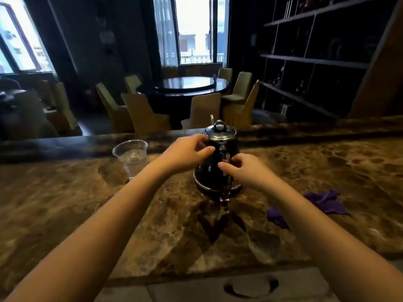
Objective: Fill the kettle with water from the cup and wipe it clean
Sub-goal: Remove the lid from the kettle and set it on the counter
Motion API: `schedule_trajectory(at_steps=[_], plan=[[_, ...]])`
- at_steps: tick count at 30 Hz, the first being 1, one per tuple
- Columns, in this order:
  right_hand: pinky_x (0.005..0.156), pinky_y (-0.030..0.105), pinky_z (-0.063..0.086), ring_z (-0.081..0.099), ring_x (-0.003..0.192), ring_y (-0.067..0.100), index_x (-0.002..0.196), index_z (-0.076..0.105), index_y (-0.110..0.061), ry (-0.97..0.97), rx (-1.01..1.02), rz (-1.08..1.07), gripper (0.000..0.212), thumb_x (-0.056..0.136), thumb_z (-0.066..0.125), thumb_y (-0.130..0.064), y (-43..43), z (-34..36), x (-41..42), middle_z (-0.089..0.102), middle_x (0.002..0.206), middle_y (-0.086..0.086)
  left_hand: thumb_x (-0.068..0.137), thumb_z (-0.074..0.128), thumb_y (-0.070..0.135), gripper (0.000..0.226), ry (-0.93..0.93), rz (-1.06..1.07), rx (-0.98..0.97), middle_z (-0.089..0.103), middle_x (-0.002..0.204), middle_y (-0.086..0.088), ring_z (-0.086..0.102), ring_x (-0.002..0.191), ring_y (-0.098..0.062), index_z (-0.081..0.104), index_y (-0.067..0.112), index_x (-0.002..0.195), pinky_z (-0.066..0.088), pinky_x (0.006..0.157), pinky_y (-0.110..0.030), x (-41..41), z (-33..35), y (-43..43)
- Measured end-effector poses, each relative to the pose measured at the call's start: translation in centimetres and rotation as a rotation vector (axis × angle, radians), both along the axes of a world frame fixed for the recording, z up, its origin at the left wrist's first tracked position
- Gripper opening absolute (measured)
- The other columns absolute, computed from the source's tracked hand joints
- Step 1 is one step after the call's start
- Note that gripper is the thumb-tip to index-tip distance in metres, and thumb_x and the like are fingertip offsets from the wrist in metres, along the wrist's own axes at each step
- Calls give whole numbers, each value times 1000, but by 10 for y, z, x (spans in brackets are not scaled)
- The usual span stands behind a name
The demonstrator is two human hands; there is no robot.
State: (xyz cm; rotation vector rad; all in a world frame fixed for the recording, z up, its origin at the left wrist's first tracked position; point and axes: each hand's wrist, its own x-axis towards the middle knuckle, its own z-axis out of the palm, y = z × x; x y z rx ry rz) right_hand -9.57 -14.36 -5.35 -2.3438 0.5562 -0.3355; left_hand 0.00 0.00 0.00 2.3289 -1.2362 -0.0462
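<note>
Both hands [218, 158] on kettle [216, 171], between cup [130, 155] and purple cloth [325, 203].

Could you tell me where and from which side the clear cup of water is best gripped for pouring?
Grip the cup around its middle wall, coming from the left side with the left hand. It stands upright, open-topped and holding water; its tapered, thin-looking sides probably suit a gentle wrap below the rim.

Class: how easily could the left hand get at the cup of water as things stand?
Probably easily. The cup stands uncovered on the counter just left of the left hand, which rests on the kettle, and nothing lies between them.
</note>
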Motion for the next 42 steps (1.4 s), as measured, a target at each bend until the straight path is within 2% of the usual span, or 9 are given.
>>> schedule_trajectory(at_steps=[3, 6, 9, 12, 16, 18, 22, 29, 42], plan=[[59, 28, 49, 63, 73, 10, 80, 62, -24, -80, 128, -62, 23, 81, 60, -47, 4, -5, 8, 67, 79, -5, 89, 52, 38, 49, -12, 50, -214, 60, 126, -7, 57, 111, -20, 44, 16, 131, 43, 89, -32, 20, 5, -30], [57, 24, 47, 65, 73, 11, 79, 63, -19, -160, 285, -49, 18, 84, 60, -37, 8, -10, 13, 69, 79, -1, 88, 53, 37, 53, -44, 17, -254, 54, 133, -9, 51, 119, -23, 42, 12, 133, 39, 94, -32, 39, 6, -62], [60, 22, 51, 65, 59, 10, 80, 60, -13, -237, 525, -9, 16, 88, 57, -25, 12, -14, 17, 66, 68, 2, 89, 51, 36, 41, -23, -69, -248, 60, 124, -7, 55, 111, -20, 53, 13, 124, 37, 82, -20, 61, 0, -84], [57, 31, 49, 52, 43, 10, 71, 53, -13, -363, 661, -65, 22, 91, 53, -21, 21, -22, 23, 52, 55, 2, 91, 49, 33, 28, 36, -171, -194, 66, 108, -3, 56, 92, -11, 61, 17, 110, 35, 60, -9, 75, -7, -95], [38, 23, 40, 42, 34, 8, 66, 50, -16, -517, 614, -186, 27, 90, 54, -29, 31, -30, 31, 45, 41, -6, 90, 52, 31, 27, 81, -236, -297, 66, 104, 2, 52, 87, -3, 63, 17, 109, 37, 64, 2, 88, -19, -95], [36, 23, 38, 42, 33, 8, 63, 51, -16, -554, 567, -245, 30, 89, 56, -30, 34, -31, 36, 45, 40, -6, 88, 54, 33, 27, 166, -239, -343, 66, 103, 5, 54, 85, -1, 64, 18, 108, 41, 66, -5, 90, -24, -96], [40, 24, 36, 44, 36, 8, 61, 52, -18, -588, 535, -285, 30, 89, 56, -30, 36, -33, 41, 48, 45, -3, 86, 58, 33, 14, 293, -206, -440, 66, 81, 14, 59, 75, 1, 67, 24, 90, 42, 59, -4, 93, -31, -99], [48, 29, 38, 48, 45, 14, 63, 54, -16, -573, 492, -293, 30, 88, 55, -31, 33, -34, 41, 51, 52, 1, 85, 60, 32, 9, 224, -171, -479, 61, 67, 19, 58, 65, 6, 64, 30, 77, 39, 55, -1, 91, -31, -100], [52, 32, 41, 50, 45, 14, 58, 52, -21, -571, 464, -316, 33, 87, 55, -36, 30, -37, 42, 52, 50, -1, 85, 60, 30, 19, 165, -148, -415, 66, 75, 5, 59, 68, -2, 70, 14, 88, 42, 56, -4, 90, -24, -101]])
